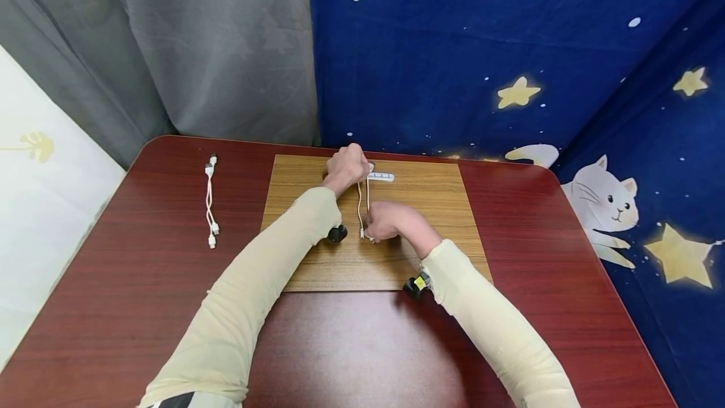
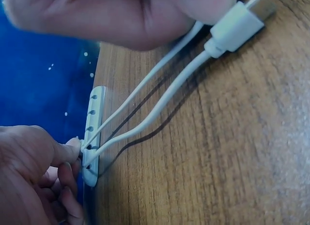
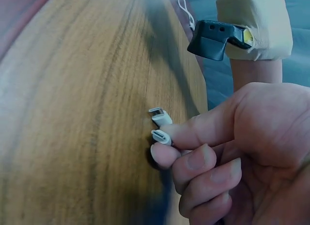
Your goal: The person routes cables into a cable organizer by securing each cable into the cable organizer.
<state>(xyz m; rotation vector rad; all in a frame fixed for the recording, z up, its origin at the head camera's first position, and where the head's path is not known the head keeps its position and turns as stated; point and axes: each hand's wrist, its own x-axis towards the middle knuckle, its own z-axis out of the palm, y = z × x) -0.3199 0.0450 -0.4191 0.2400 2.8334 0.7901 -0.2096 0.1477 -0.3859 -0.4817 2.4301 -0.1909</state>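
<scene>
Now a white cable [image 2: 188, 69] is pinched in two places over the wooden board [image 1: 438, 203].
Your left hand [image 1: 347, 165] reaches farther, pinching it at the slotted holder [image 1: 382, 177]; your right hand [image 1: 387, 220] bends inward, thumb and forefinger closed on one plug [image 3: 161, 136].

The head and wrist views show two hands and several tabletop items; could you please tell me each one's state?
clip strip, three slots empty, strand seating unclear
working cable, one connector pinched, another beside it
left hand, pinching the cable by the strip
right hand, pinching that connector
spare cable, laid out, unheld
wooden board, lying flat
</scene>
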